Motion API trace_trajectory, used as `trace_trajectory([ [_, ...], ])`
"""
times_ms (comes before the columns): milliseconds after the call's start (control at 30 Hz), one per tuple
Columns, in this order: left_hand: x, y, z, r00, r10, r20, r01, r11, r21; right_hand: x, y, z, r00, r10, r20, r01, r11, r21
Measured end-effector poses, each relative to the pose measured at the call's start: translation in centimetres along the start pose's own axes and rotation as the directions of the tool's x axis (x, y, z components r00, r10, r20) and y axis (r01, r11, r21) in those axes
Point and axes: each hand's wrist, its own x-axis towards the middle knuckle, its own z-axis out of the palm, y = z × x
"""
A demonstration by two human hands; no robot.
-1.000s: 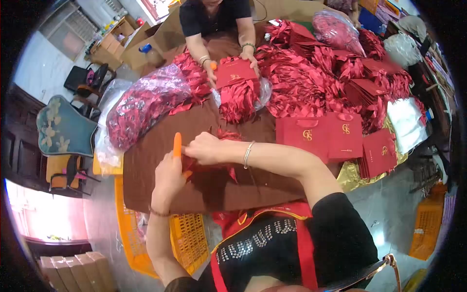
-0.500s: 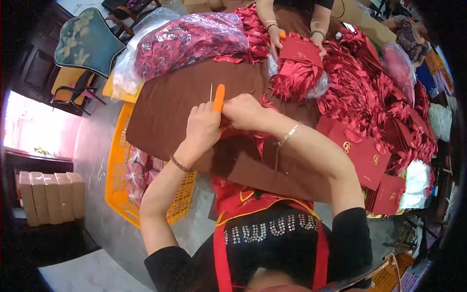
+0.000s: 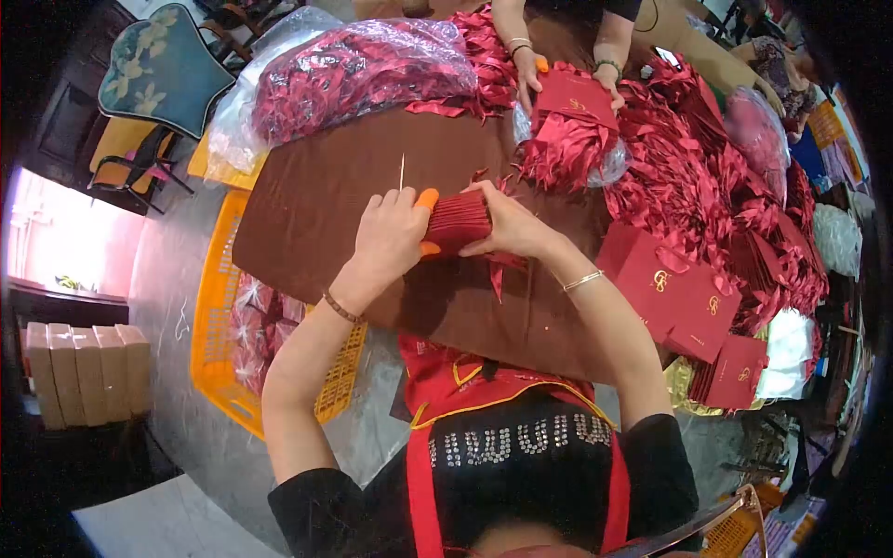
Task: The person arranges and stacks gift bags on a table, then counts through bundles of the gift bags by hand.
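A stack of small dark red bags [image 3: 458,223] is gripped between my two hands above the brown table [image 3: 326,200], its layered edges facing up. My left hand [image 3: 389,232] holds the stack's left end, with orange covers on the thumb and a finger, and a thin pointed stick [image 3: 402,172] rises from between its fingers. My right hand [image 3: 513,223] is closed on the right end, thumb near me and fingers on the far side. Red ribbons [image 3: 500,277] hang below and beside the stack.
Across the table a co-worker's hands [image 3: 606,86] hold a red bag bundle [image 3: 575,102]. A plastic bag of red ribbons [image 3: 363,79] lies back left. Ribboned bags [image 3: 670,158] pile up right, near larger red bags [image 3: 665,284]. An orange crate [image 3: 212,325] stands lower left.
My right hand has opened out from beside my left and moved right, and the red stack now shows between them. The view has swung left and down since the first frame.
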Motion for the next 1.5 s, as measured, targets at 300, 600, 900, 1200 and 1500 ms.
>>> trace_trajectory([
  [300, -0.5, -0.3, 0.6, 0.999, 0.031, -0.019, -0.030, 0.997, 0.069, -0.2, -2.0, 0.6, 1.000, 0.018, 0.007, -0.018, 0.995, -0.095],
  [600, 0.6, -1.5, 0.1, 0.994, 0.048, 0.099, -0.054, 0.997, 0.052, 1.5, -0.3, 0.6, 0.997, -0.020, -0.080, 0.012, 0.994, -0.105],
  [900, 1.4, 0.9, 0.6, 0.966, -0.182, 0.183, 0.155, 0.976, 0.151, 1.6, 0.8, 0.7, 0.994, -0.076, -0.081, 0.062, 0.985, -0.159],
  [1200, 1.8, -2.3, -2.7, 0.955, -0.266, 0.133, 0.281, 0.953, -0.115, -5.6, -2.0, 5.3, 0.640, -0.669, -0.378, 0.417, 0.716, -0.560],
  [1500, -1.7, 1.6, -3.3, 0.948, -0.311, -0.063, 0.222, 0.793, -0.567, -5.8, 1.6, 2.6, 0.958, 0.201, 0.202, -0.284, 0.748, 0.600],
])
